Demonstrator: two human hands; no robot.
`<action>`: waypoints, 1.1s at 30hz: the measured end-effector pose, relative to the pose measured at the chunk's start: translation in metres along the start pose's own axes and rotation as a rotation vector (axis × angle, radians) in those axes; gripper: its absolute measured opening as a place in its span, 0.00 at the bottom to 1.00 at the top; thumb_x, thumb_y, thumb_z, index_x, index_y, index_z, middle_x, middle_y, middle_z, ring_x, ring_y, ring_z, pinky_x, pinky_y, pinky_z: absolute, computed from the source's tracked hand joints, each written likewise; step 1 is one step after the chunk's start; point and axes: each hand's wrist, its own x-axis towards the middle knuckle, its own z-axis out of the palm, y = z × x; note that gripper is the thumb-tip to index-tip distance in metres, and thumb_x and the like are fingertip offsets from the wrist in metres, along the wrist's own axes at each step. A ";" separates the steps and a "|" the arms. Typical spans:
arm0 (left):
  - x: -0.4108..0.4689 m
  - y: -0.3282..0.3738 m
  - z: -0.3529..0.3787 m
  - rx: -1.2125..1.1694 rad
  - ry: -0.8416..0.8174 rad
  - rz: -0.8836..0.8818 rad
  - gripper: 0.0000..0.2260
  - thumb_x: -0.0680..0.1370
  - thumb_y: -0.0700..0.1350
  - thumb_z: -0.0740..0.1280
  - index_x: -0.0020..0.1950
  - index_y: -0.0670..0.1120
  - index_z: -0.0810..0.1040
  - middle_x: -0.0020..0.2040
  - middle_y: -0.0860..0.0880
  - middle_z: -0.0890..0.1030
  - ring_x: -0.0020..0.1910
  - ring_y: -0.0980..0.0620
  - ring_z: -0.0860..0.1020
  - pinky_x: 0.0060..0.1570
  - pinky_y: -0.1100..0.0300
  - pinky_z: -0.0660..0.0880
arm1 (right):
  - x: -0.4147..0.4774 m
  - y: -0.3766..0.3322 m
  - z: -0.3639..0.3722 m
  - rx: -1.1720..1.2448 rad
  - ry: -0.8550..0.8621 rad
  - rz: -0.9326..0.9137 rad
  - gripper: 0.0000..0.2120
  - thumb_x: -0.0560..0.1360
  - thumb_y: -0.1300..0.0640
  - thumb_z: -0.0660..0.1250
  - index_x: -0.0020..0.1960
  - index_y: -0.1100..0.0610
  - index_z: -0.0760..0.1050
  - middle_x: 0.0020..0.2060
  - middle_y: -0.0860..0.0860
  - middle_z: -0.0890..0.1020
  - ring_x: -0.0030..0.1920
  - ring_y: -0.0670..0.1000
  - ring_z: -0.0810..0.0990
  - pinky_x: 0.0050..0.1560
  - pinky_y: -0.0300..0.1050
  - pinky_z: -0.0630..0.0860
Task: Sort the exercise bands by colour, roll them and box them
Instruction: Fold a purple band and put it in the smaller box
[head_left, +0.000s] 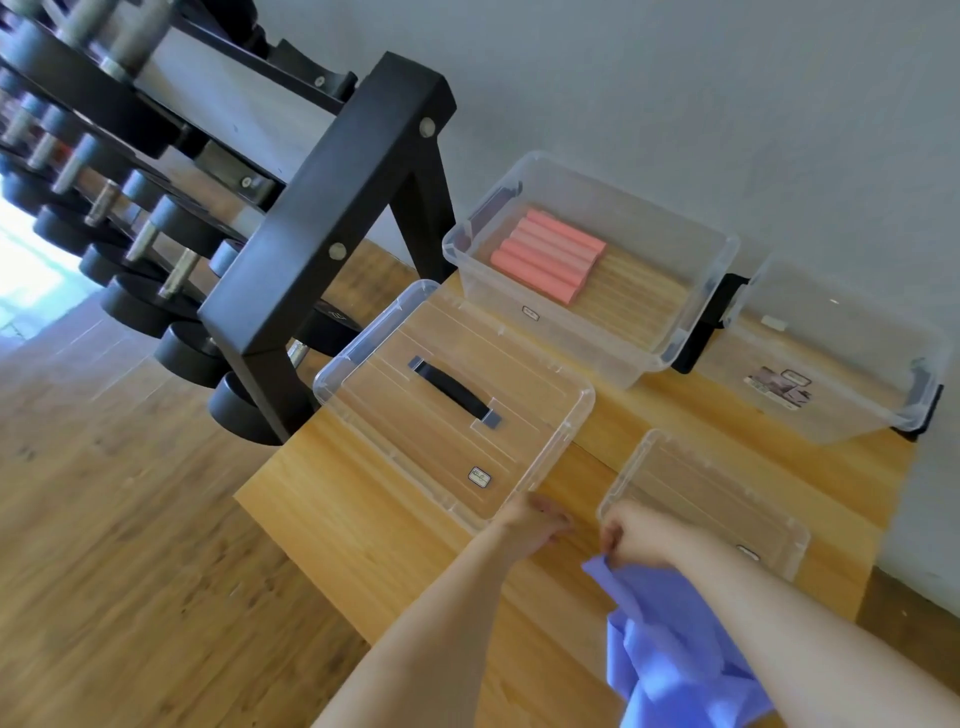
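Note:
A blue exercise band (670, 639) hangs crumpled over the front of the wooden table (363, 525). My right hand (636, 532) pinches its top corner. My left hand (530, 522) rests on the table beside the near edge of a clear lid (540, 415) that has a black handle; its fingers look loosely bent and hold nothing I can see. Several rolled pink bands (548, 257) lie side by side in a clear box (670, 353) at the back. A second clear box (883, 415) stands to the right, with no bands visible inside.
Another clear lid (649, 467) lies flat under my right hand. A black dumbbell rack (322, 218) loaded with dumbbells stands close to the table's left side. A grey wall runs behind the boxes. Wooden floor (130, 545) spreads to the left.

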 end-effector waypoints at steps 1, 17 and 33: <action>-0.001 0.002 -0.003 -0.030 0.001 0.008 0.02 0.76 0.44 0.69 0.46 0.51 0.82 0.42 0.52 0.82 0.40 0.56 0.79 0.46 0.65 0.76 | 0.001 -0.005 -0.006 0.116 0.067 -0.028 0.09 0.71 0.61 0.70 0.35 0.50 0.77 0.31 0.44 0.76 0.38 0.47 0.75 0.39 0.38 0.70; -0.092 0.134 -0.092 -0.249 0.104 0.365 0.20 0.72 0.43 0.77 0.61 0.43 0.76 0.54 0.42 0.83 0.49 0.48 0.82 0.50 0.55 0.77 | -0.070 -0.107 -0.144 0.663 0.557 -0.297 0.10 0.75 0.56 0.72 0.35 0.50 0.78 0.34 0.47 0.81 0.39 0.46 0.77 0.43 0.41 0.72; -0.243 0.321 -0.190 -0.040 -0.043 0.956 0.12 0.82 0.41 0.61 0.40 0.40 0.76 0.36 0.47 0.76 0.37 0.51 0.74 0.43 0.64 0.72 | -0.252 -0.178 -0.284 0.887 0.637 -0.578 0.17 0.78 0.46 0.64 0.46 0.61 0.76 0.40 0.58 0.76 0.41 0.54 0.74 0.46 0.47 0.73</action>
